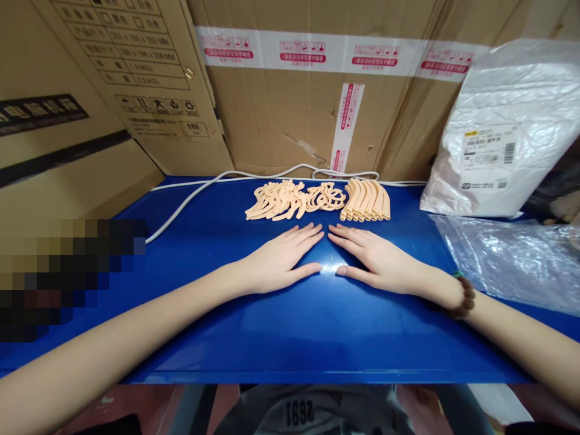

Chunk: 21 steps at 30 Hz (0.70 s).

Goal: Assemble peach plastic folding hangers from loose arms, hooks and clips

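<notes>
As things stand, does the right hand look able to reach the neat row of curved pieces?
Probably yes: the right hand, palm down, is just in front of the row of curved pieces, and nothing seems to block the way between them.

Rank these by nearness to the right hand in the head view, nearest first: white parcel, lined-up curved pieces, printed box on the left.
1. Lined-up curved pieces: just beyond the right hand.
2. White parcel: back right.
3. Printed box: far left.
</notes>
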Each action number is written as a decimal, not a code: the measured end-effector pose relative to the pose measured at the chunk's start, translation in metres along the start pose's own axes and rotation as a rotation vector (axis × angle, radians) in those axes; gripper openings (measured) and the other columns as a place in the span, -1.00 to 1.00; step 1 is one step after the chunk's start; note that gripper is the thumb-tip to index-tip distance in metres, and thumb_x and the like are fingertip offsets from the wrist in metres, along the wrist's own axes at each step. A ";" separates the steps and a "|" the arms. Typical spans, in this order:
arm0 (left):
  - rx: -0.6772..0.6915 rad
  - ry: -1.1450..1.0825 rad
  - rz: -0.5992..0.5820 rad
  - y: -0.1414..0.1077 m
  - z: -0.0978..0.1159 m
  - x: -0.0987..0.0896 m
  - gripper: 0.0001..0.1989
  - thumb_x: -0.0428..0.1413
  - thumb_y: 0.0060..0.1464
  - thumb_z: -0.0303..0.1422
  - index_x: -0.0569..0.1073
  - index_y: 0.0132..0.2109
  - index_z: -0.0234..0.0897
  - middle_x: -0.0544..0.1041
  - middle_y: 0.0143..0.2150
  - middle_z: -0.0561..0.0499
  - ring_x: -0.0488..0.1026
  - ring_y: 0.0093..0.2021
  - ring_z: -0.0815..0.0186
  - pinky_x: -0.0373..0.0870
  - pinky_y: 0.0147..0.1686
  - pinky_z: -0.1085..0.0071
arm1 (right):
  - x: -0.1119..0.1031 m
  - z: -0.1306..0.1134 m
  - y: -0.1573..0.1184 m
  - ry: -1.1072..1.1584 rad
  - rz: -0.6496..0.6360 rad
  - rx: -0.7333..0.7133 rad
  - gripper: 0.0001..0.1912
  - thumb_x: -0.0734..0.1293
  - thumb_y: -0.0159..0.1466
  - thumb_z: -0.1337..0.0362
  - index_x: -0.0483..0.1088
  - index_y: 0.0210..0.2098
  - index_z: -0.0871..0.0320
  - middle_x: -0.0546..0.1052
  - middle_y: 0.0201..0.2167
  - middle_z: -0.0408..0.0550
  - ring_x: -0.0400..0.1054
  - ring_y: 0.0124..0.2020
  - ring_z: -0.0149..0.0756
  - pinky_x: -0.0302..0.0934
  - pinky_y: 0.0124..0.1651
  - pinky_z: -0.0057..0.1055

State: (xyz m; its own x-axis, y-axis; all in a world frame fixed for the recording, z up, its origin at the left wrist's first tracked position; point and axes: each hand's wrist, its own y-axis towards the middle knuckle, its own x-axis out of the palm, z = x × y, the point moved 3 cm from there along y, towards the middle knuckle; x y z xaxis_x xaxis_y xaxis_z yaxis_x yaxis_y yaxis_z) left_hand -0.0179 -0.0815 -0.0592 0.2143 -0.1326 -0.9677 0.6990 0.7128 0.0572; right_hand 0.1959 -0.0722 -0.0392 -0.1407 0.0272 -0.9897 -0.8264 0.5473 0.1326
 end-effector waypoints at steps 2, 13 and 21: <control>0.007 0.018 -0.004 -0.001 0.000 0.000 -0.26 -0.18 0.34 0.03 0.00 0.43 -0.41 -0.09 0.48 -0.15 -0.16 0.48 0.15 -0.15 0.43 0.14 | -0.001 -0.001 0.000 -0.002 0.000 0.000 -0.27 0.12 0.42 -0.09 0.15 0.34 0.35 0.13 0.37 0.25 0.05 0.38 0.01 0.10 0.33 0.03; -0.002 0.071 0.005 -0.002 0.002 0.000 -0.26 -0.19 0.34 0.03 0.02 0.43 -0.42 -0.08 0.47 -0.17 -0.11 0.47 0.12 -0.11 0.42 0.12 | -0.001 -0.002 0.001 -0.025 -0.020 -0.014 -0.27 0.09 0.43 -0.09 0.14 0.35 0.36 0.12 0.38 0.26 0.03 0.39 0.00 0.08 0.35 0.01; -0.006 0.075 0.014 -0.002 0.003 0.000 -0.27 -0.19 0.34 0.03 0.02 0.43 -0.42 -0.05 0.47 -0.18 -0.10 0.47 0.11 -0.11 0.42 0.14 | -0.001 -0.002 0.000 0.002 -0.011 -0.019 -0.29 0.13 0.42 -0.06 0.16 0.34 0.35 0.13 0.37 0.27 0.04 0.38 0.02 0.07 0.35 0.03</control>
State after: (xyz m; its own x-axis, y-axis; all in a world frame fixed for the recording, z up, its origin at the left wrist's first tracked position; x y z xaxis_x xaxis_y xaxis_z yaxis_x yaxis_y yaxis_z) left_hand -0.0178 -0.0850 -0.0584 0.1717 -0.0708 -0.9826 0.6923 0.7183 0.0692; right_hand 0.1948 -0.0735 -0.0380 -0.1327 0.0198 -0.9910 -0.8383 0.5311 0.1228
